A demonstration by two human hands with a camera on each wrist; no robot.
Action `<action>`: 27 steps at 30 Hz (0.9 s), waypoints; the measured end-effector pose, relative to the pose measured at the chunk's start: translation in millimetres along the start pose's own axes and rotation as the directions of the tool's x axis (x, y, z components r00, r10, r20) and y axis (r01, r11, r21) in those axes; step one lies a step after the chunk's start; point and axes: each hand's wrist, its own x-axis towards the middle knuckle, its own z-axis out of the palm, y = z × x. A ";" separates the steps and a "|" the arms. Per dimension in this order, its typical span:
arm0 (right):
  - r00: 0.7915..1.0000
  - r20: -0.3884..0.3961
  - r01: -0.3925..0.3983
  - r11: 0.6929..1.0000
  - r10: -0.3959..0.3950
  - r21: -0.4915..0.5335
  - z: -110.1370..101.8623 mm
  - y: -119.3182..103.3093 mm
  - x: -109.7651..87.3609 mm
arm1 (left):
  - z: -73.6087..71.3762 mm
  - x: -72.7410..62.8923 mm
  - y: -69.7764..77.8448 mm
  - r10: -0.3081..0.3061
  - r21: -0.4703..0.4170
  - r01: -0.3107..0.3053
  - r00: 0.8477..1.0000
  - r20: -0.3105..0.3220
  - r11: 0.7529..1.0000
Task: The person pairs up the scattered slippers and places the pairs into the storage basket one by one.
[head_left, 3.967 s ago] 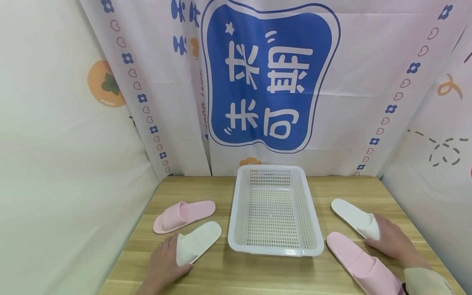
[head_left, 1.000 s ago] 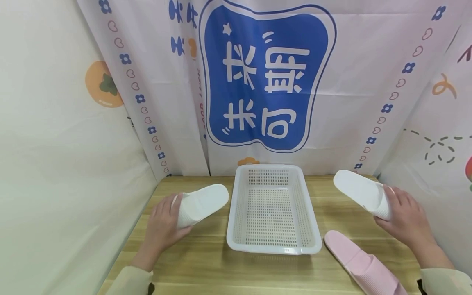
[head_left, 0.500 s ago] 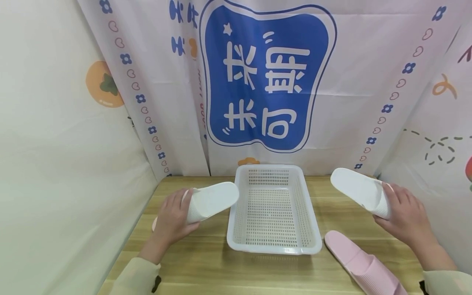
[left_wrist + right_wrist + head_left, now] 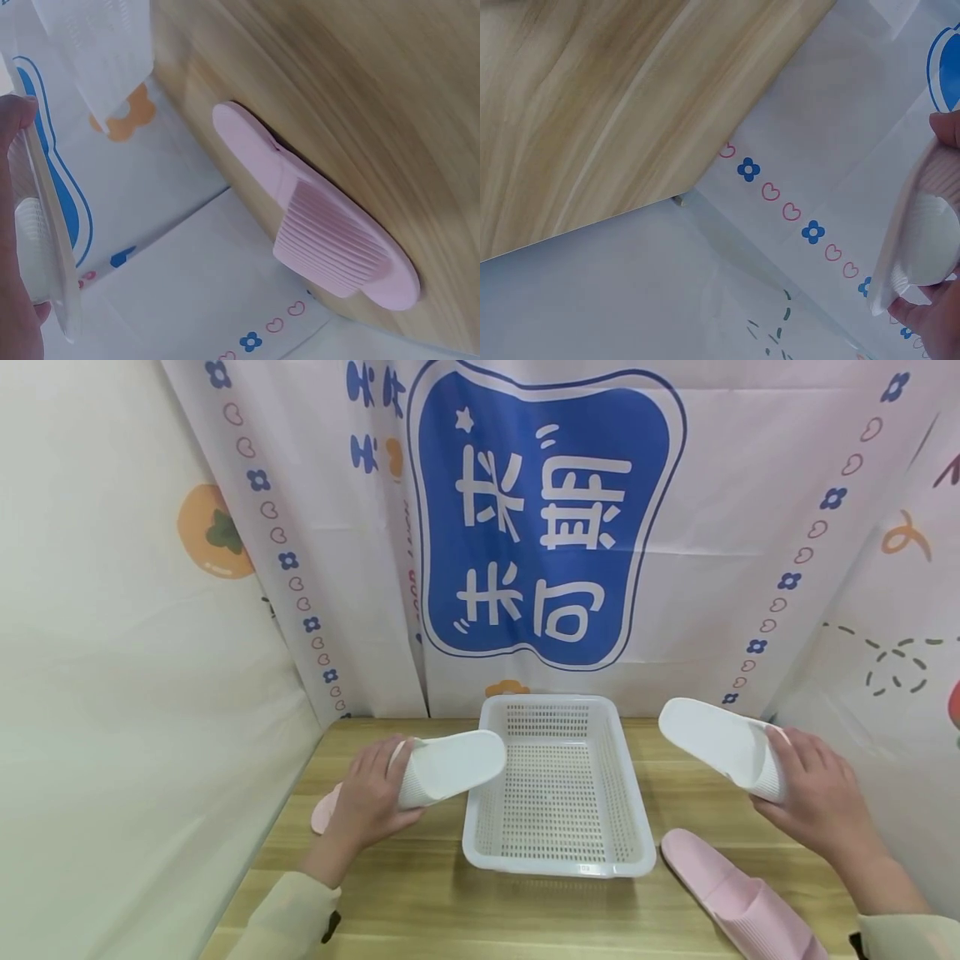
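In the head view my left hand (image 4: 371, 797) grips a white slipper (image 4: 457, 764) by its ribbed strap end. The slipper's heel overlaps the left rim of a white plastic basket (image 4: 558, 867). To the right, my right hand (image 4: 813, 789) holds the other white slipper (image 4: 716, 735) the same way, raised above the table and apart from the basket. Below the left hand lies a pink slipper (image 4: 322, 225), fully seen in the left wrist view but mostly hidden by that hand in the head view. A second pink slipper (image 4: 742, 893) lies nearest the right forearm.
The perforated basket stands at the middle of the wooden table (image 4: 525, 927). A printed white curtain (image 4: 712, 527) hangs along the back edge, with pale cloth walls (image 4: 150, 735) at both sides.
Both white slippers have been lifted off the table. Lately the left hand has carried its slipper rightward to the basket's rim, while the right hand has shifted slightly left.
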 end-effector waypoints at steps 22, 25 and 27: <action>0.998 0.025 0.065 0.998 -0.065 0.021 -2.4 -28.8 17.4 | 7.5 23.8 15.6 0.044 -0.003 -0.044 0.998 0.047 0.999; 0.997 0.013 0.076 0.997 -0.076 0.015 -3.1 -34.2 19.7 | 8.3 27.2 17.1 0.055 0.004 -0.056 0.997 0.047 0.998; 0.996 0.005 0.084 0.996 -0.084 0.015 -3.5 -37.1 21.4 | 8.9 29.5 18.0 0.063 0.005 -0.063 0.997 0.047 0.998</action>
